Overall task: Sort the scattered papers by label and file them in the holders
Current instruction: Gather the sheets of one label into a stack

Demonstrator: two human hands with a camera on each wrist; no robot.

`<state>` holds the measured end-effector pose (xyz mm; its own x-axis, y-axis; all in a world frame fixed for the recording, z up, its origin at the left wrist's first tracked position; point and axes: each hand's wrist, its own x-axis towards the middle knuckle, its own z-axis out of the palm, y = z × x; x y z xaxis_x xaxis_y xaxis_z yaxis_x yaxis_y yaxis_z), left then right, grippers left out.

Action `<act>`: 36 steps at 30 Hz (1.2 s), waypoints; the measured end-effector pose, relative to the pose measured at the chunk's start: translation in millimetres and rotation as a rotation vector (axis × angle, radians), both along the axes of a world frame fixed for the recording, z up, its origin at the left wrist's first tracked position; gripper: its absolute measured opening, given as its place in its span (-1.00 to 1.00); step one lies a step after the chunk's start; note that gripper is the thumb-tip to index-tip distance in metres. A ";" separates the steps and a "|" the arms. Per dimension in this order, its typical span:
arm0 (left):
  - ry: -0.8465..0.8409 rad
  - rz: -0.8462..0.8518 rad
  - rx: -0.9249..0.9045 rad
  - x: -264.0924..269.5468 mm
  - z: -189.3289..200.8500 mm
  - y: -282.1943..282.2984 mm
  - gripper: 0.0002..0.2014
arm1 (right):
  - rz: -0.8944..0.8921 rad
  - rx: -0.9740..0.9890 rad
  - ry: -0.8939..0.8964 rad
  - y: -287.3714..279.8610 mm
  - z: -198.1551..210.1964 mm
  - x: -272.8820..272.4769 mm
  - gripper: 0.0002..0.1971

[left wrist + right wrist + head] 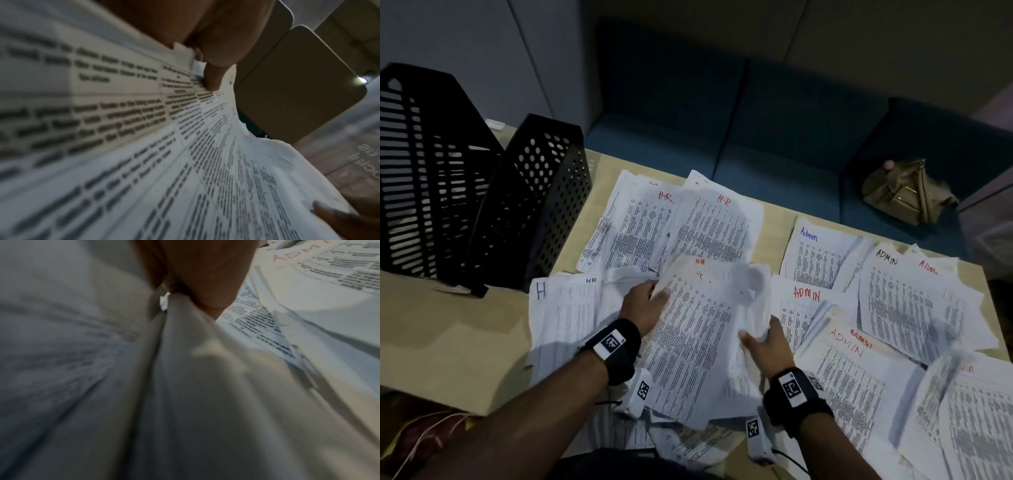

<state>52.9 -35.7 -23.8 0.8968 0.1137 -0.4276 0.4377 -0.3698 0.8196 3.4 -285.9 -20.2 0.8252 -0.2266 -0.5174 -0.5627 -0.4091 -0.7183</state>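
A lifted stack of printed HR papers (698, 329) is held between both hands above the table. My left hand (645, 301) grips its upper left edge, thumb on top. My right hand (763, 342) pinches its right edge. In the left wrist view the printed stack (164, 146) fills the frame under my left hand (213, 78). The right wrist view shows blurred paper (185, 386) close up. More HR sheets (688, 222) lie behind on the table. Admin sheets (876, 291) cover the right side. Two black file holders (482, 205) stand at the left.
The wooden table (448, 335) has bare surface at the left front. A blue sofa (756, 120) runs behind the table, with an olive bag (907, 192) on it. A sheet marked H (561, 308) lies left of my hands.
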 end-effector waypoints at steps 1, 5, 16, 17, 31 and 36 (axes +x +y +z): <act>-0.008 -0.022 0.020 -0.2 -1.9 0.1 -0.76 | 0.056 -0.091 0.016 0.1 -2.5 -0.6 -0.44; 0.009 -0.099 -0.054 -2.1 2.1 -1.1 -0.52 | 0.150 -0.168 0.033 -2.9 -11.9 -2.4 -0.56; 0.043 -0.057 0.199 -11.3 -6.1 -14.5 -0.70 | 0.032 -0.078 0.053 4.5 -8.8 -6.1 -0.32; 0.054 -0.130 0.235 -12.6 -6.4 -15.4 -0.66 | 0.030 -0.060 0.025 3.7 -13.0 -6.0 -0.18; -0.010 0.011 -0.146 -12.8 0.7 0.5 -0.24 | -0.047 0.179 -0.236 -4.2 12.2 -6.8 -0.69; 0.066 -0.152 -0.304 -14.8 36.8 -11.4 -0.39 | -0.155 0.256 -0.271 -1.5 11.2 0.3 -0.78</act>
<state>38.1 -47.0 13.0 0.8632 -0.1610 -0.4786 0.4516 -0.1779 0.8743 3.7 -287.4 -9.0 0.9059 -0.2507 -0.3413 -0.3795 -0.1229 -0.9170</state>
